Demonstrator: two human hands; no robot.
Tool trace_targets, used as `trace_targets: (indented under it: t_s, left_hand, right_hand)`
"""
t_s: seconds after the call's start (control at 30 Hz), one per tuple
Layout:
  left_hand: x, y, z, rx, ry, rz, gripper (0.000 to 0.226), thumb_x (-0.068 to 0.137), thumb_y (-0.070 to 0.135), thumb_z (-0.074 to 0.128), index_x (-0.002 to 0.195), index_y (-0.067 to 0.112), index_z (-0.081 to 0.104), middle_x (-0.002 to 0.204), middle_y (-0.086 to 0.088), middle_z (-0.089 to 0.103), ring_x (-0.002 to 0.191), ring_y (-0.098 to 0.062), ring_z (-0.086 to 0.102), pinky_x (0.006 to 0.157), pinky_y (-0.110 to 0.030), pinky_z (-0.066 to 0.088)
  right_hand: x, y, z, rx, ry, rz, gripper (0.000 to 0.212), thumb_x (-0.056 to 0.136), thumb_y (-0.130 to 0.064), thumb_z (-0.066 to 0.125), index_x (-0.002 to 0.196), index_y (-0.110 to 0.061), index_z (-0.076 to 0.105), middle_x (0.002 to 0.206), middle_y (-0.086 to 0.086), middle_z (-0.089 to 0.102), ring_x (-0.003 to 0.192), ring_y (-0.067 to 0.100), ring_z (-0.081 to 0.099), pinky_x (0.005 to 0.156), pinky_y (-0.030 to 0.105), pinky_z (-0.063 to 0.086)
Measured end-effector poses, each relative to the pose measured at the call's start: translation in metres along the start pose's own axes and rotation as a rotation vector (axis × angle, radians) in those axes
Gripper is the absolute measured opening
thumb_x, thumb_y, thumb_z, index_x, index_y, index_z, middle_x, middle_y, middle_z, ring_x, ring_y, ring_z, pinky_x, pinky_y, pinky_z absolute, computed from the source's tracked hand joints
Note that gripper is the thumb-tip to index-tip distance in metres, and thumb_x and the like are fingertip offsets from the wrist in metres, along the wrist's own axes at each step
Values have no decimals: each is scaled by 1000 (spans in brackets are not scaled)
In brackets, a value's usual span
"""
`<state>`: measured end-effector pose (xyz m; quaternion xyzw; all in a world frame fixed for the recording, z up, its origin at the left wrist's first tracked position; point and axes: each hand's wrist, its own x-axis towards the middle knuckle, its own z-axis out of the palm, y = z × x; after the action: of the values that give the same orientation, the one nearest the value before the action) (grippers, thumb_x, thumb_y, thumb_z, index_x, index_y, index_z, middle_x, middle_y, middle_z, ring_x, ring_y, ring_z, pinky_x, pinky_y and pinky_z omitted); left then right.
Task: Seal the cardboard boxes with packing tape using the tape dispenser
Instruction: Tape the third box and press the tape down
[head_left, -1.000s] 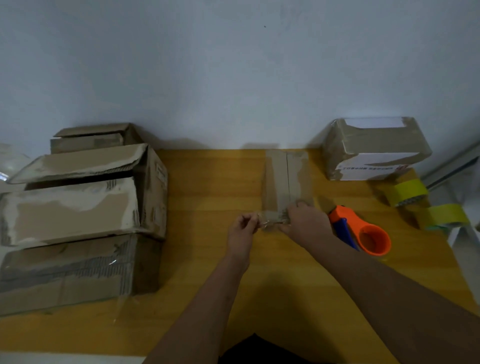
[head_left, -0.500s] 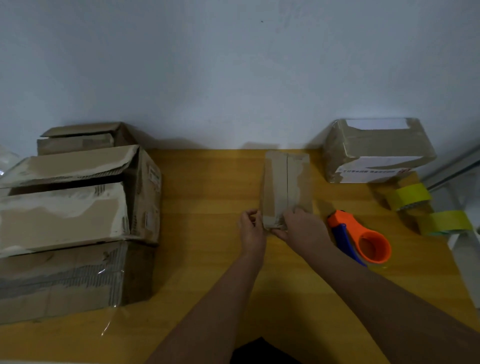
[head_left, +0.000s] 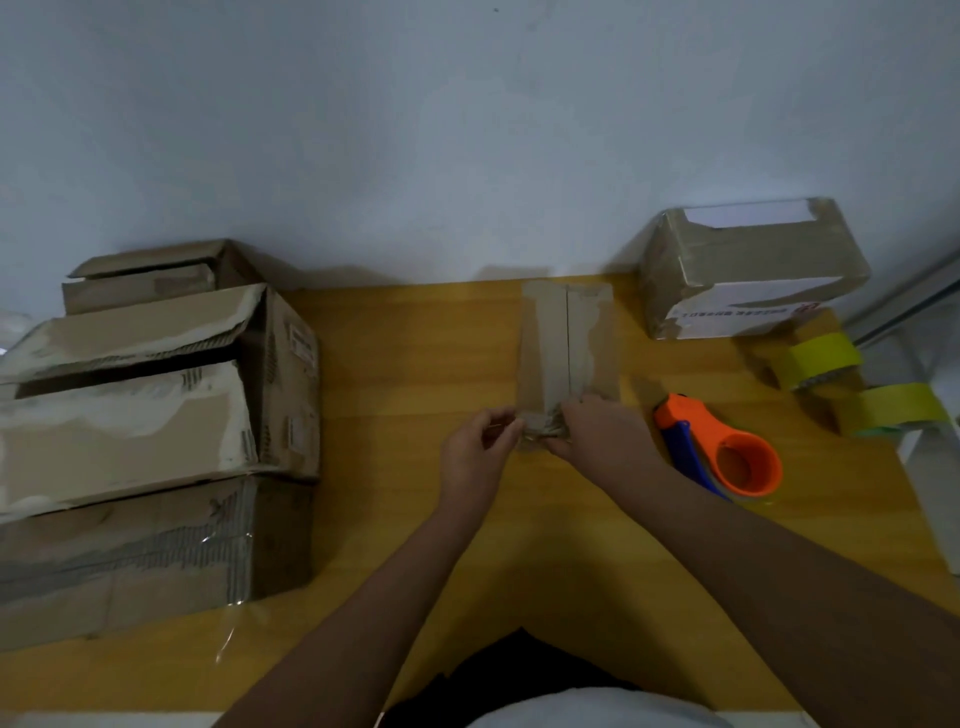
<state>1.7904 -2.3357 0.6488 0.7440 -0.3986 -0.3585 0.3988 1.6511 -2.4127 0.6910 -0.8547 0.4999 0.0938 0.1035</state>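
On the yellow tabletop (head_left: 415, 364) one narrow cardboard box (head_left: 569, 343) lies in the centre of the frame. The left hand (head_left: 480, 452) pinches something small at its near end, too small to tell. The right hand (head_left: 597, 439) grips the same end with curled fingers. One orange tape dispenser (head_left: 727, 452) lies just right of the right hand. Two yellow tape rolls (head_left: 826, 358) sit at the right edge. Three worn boxes (head_left: 130, 415) are stacked at the left, and one taped box (head_left: 748, 270) stands at the upper right.

light: dim, soft | shadows: dark behind the boxes (head_left: 156, 415) on the far wall (head_left: 467, 130) | glare: small shine on loose tape, near left | picture: a bit blurry, edges bent and stretched
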Motion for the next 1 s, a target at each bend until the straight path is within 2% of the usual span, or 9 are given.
trace_targets:
  t_s: [0.13,0.2,0.27,0.37,0.47,0.53,0.67,0.9,1.0]
  left_hand:
    - [-2,5,4,65,50,-47,22,95,27,64,111,16,75,97,3,75,77,-5,66,63,-13,50]
    - [-4,7,6,187,66,119,23,94,22,65,113,11,74,104,-3,75,85,-13,70,67,-13,51]
    - [-2,2,9,411,39,393,24,90,16,67,109,3,73,105,-9,75,86,-20,72,70,-23,56]
    - [2,-9,12,630,-39,581,27,86,14,67,108,-2,70,107,-13,72,78,-28,72,59,-35,60]
    - [14,-15,3,754,-141,634,24,82,13,74,102,1,70,107,-14,71,72,-32,70,45,-38,56]
    - [21,-4,-5,805,-225,614,22,87,20,69,101,3,64,101,-14,67,78,-35,66,49,-41,53]
    - [32,19,-10,925,-411,530,30,96,25,58,115,6,46,119,-12,45,88,-35,56,60,-45,43]
    - [45,16,-13,785,-469,652,27,83,6,70,98,4,48,106,-13,49,76,-31,53,55,-38,39]
    - [48,22,-14,812,-498,656,30,83,10,70,102,4,48,114,-14,50,82,-31,55,56,-36,37]
  right_hand:
    - [-2,1,4,-8,39,-8,43,88,-61,52,102,-21,57,100,0,60,91,17,61,66,25,41]
    - [0,0,5,-22,41,-12,43,89,-61,50,100,-20,56,99,0,60,89,16,61,64,24,39]
    - [1,0,5,-16,28,-4,43,89,-60,51,100,-19,56,99,1,59,89,17,61,63,25,39]
    - [0,1,6,-10,27,0,43,88,-60,52,99,-18,57,99,3,60,90,18,62,64,26,42]
    - [0,1,4,-10,34,-13,43,89,-59,52,101,-18,57,102,2,61,93,18,63,66,25,41]
    - [-1,0,3,12,26,-5,46,88,-60,53,104,-17,57,104,3,61,95,19,62,69,27,45]
    - [-2,0,5,18,44,-16,47,87,-61,54,104,-18,58,104,3,61,93,19,62,69,26,44]
    - [0,1,2,-2,17,-20,51,88,-63,49,109,-17,55,107,4,59,96,20,61,68,26,42]
    - [-1,1,1,-5,-2,-24,44,91,-54,52,113,-15,53,111,5,57,100,21,60,75,28,47]
